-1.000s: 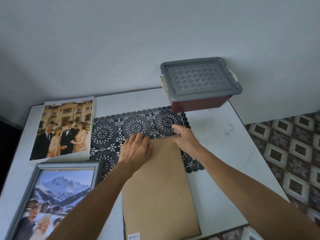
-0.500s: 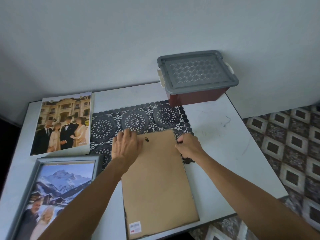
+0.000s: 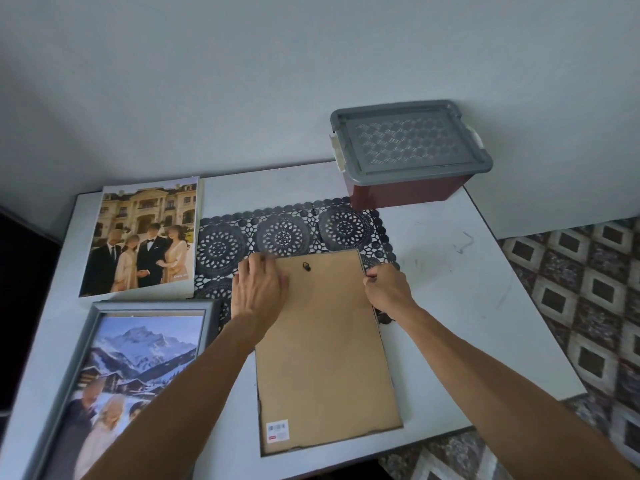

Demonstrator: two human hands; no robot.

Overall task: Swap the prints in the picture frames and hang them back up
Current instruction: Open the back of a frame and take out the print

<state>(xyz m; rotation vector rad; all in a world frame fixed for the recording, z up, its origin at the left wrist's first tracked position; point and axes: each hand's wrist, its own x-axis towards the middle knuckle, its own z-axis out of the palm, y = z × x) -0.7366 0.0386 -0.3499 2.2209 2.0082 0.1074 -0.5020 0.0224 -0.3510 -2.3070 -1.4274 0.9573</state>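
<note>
A picture frame lies face down in the middle of the white table (image 3: 450, 306), showing its brown backing board (image 3: 325, 355) with a small black hanger (image 3: 306, 266) near the top. My left hand (image 3: 258, 289) rests on the board's top left corner. My right hand (image 3: 388, 289) has curled fingers pinching at the frame's right edge near the top. A loose print of a group before a mansion (image 3: 143, 237) lies at the back left. A grey frame holding a mountain print (image 3: 131, 368) lies at the front left.
A black lace placemat (image 3: 284, 233) lies under the upper part of the face-down frame. A red storage box with a grey lid (image 3: 408, 150) stands at the back right against the wall. Patterned floor tiles (image 3: 571, 289) show to the right of the table.
Both hands slid from the frame's top edge toward its upper corners, uncovering the black hanger. The right hand moved down to the right edge and curled its fingers there.
</note>
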